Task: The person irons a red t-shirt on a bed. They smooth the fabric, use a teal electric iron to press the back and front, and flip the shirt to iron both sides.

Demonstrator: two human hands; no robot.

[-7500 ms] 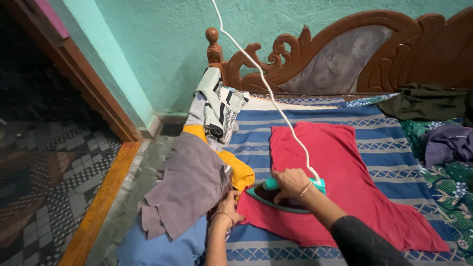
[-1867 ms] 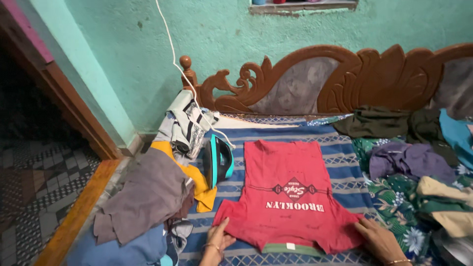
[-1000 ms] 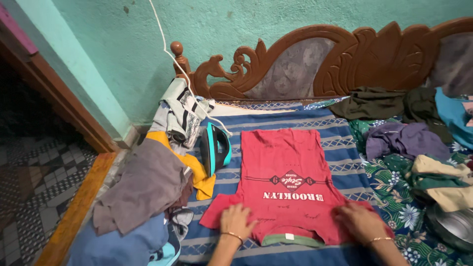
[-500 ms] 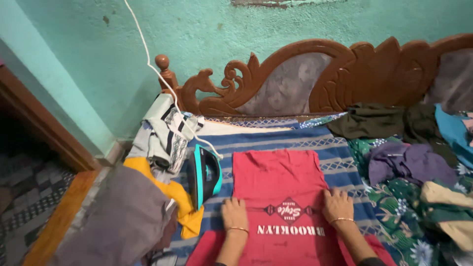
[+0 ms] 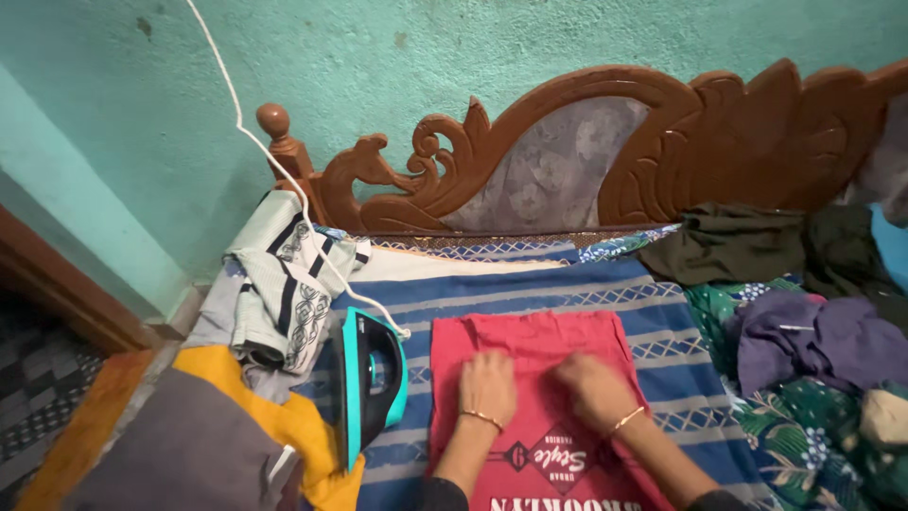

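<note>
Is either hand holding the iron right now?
No. Both hands, left hand and right hand, lie flat on the red shirt; the iron stands apart.

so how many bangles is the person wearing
2. One thin gold bangle on the left wrist behind the left hand, one on the right wrist behind the right hand. Both hands lie flat on the red shirt; sleeves may hide more.

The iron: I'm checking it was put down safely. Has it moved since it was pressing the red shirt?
Yes. The teal iron now stands on its heel left of the red T-shirt, beside the folded clothes pile; neither hand touches it.
</note>
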